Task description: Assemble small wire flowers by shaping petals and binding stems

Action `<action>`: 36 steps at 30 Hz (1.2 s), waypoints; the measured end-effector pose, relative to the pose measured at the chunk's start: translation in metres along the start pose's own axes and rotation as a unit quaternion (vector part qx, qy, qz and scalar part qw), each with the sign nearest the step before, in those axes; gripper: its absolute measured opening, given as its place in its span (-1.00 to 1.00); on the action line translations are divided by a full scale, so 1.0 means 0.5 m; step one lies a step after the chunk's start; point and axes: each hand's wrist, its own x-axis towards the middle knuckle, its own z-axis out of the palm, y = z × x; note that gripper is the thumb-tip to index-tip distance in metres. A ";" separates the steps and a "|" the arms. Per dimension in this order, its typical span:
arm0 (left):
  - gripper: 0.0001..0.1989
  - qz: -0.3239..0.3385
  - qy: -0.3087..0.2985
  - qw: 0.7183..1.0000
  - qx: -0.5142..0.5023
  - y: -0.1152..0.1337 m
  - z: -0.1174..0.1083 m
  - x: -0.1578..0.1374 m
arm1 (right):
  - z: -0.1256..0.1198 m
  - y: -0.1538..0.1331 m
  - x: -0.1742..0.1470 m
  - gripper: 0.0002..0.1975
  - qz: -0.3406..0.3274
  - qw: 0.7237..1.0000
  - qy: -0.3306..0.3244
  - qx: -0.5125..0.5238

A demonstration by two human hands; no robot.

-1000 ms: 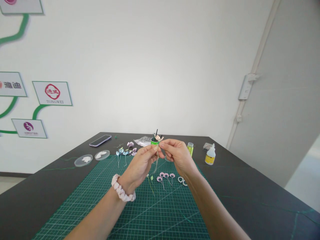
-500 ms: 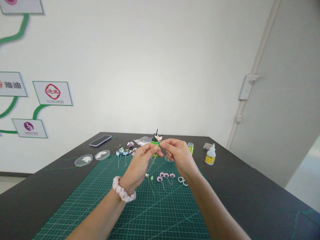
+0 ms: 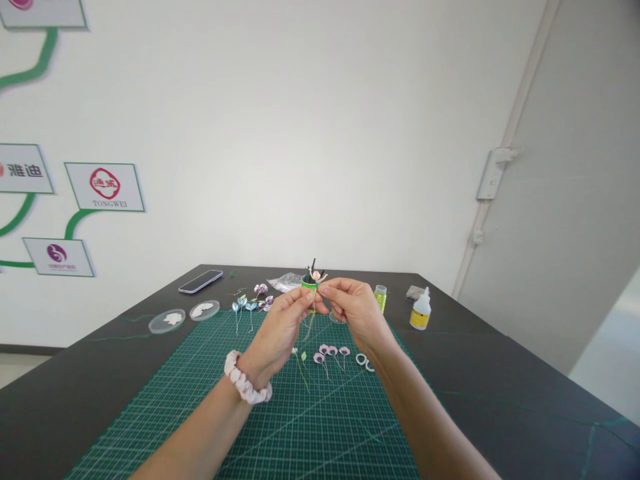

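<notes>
Left hand [image 3: 281, 325] pinches a formed flower [image 3: 317, 275] by its stem [image 3: 311, 325]; right hand [image 3: 354, 308] pinches beside it, contents unclear. Purple petals [image 3: 333, 351] below lie unjoined.

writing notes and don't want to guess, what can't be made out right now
All in the head view:
Much of the green cup: behind the left hand.
What the right hand pinches beside the pale pink flower: too small to tell.
Part of one white ring: behind the right forearm.
Fine print on the squeeze bottle: too small.
Top-left wall sign: cut off by the picture's edges.
</notes>
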 end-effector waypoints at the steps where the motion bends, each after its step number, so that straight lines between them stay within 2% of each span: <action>1: -0.75 -0.003 -0.001 1.000 -0.005 -0.001 0.000 0.000 | 0.000 0.000 0.000 -0.73 0.000 1.000 0.000 0.001; 10: -0.73 -0.028 -0.032 0.997 -0.072 -0.002 0.000 0.000 | 0.001 0.001 0.002 -0.73 0.007 1.000 -0.001 0.019; 15: -0.72 -0.068 -0.054 0.989 -0.117 -0.005 -0.002 0.000 | -0.003 0.010 0.004 -0.76 0.005 0.999 -0.021 0.048; 19: -0.73 -0.121 -0.069 0.973 -0.183 -0.009 -0.012 0.000 | -0.005 0.016 0.004 -0.78 0.001 0.997 -0.045 0.055; 23: -0.76 -0.181 -0.096 0.945 -0.256 -0.013 -0.020 0.000 | -0.004 0.014 0.001 -0.74 0.019 0.996 -0.061 0.062; 26: -0.81 -0.198 -0.089 0.935 -0.281 -0.016 -0.022 -0.001 | -0.002 0.009 -0.003 -0.73 0.031 0.994 -0.072 0.074; 31: -0.78 -0.187 -0.100 0.940 -0.266 -0.015 -0.021 -0.004 | -0.001 0.006 -0.003 -0.75 0.029 0.992 -0.082 0.089; 36: -0.78 -0.140 -0.071 0.973 -0.169 0.000 -0.012 -0.002 | -0.002 0.010 0.000 -0.77 0.003 0.994 -0.071 0.082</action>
